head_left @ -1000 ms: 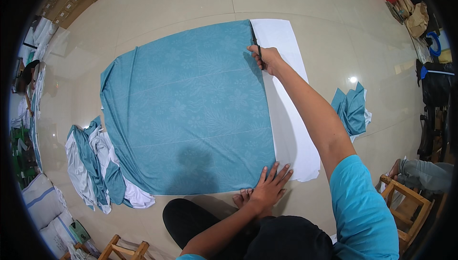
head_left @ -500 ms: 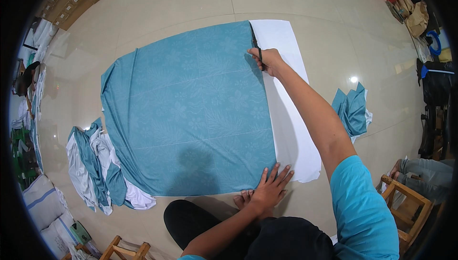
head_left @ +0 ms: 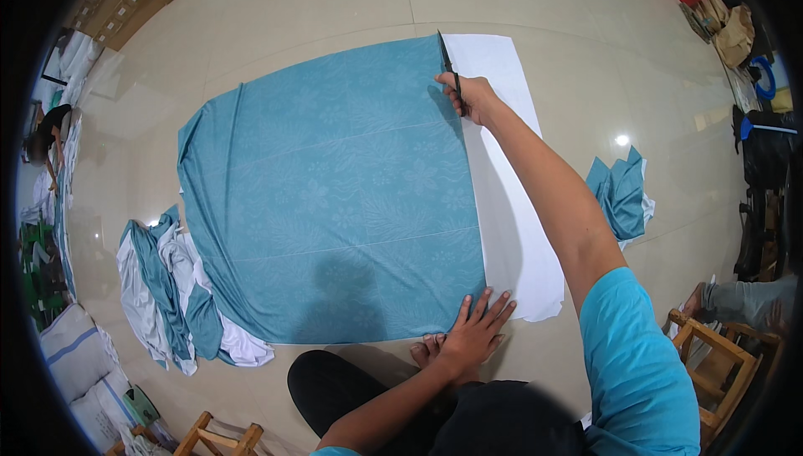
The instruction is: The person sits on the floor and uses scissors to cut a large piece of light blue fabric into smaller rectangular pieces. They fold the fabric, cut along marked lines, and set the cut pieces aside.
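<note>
A large teal fabric (head_left: 351, 180) with a faint leaf pattern and thin pale lines lies spread on the floor. Its right edge borders a strip of white fabric (head_left: 510, 222). At the far end of that border, my right hand (head_left: 473, 98) grips black-handled scissors (head_left: 446, 53), their blades pointing away along the edge. My left hand (head_left: 479, 329) presses down, fingers spread, on the near right corner of the cloth. One of my feet (head_left: 425, 350) shows beside it.
Crumpled teal and white cloth (head_left: 171, 289) lies at left, and a smaller teal scrap (head_left: 621, 192) at right. Wooden stools (head_left: 711, 368) stand near right, by another person's leg (head_left: 749, 301). Cardboard boxes (head_left: 134, 4) sit far left. Another person (head_left: 52, 134) is at the left edge.
My right hand has moved slightly away from me, and the scissors' blades now show up to the cloth's far edge. My left hand stays in place.
</note>
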Available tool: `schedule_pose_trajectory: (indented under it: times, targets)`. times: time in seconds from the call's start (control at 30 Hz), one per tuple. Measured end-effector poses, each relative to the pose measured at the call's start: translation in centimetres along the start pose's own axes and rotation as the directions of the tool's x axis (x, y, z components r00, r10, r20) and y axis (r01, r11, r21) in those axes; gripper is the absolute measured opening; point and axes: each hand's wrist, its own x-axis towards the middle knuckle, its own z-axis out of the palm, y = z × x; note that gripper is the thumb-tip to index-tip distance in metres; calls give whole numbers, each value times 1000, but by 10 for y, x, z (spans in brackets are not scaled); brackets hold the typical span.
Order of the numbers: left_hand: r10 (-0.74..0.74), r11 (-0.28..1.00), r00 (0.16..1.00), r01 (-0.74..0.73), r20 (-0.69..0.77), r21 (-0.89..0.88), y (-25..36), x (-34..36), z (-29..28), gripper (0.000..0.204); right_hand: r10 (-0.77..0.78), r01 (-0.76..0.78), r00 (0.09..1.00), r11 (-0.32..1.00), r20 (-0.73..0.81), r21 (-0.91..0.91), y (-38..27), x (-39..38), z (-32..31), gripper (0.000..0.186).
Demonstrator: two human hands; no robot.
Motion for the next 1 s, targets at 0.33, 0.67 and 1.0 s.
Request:
schedule_pose_trajectory:
  times: [0.33, 0.67, 1.0]
  targets:
    - [5, 1000, 1000, -4, -25, 20, -1, 0, 3, 82, 3, -3, 1000, 1000, -23, -2, 0, 6, 3, 35]
    - [8, 1000, 999, -7, -39, 24, 0, -1, 2, 83, -10, 10, 1000, 1000, -15, -14, 0, 8, 5, 32]
    - [8, 1000, 999, -8, -37, 3, -1, -1, 0, 81, 0, -1, 1000, 1000, -21, -26, 0, 11, 4, 30]
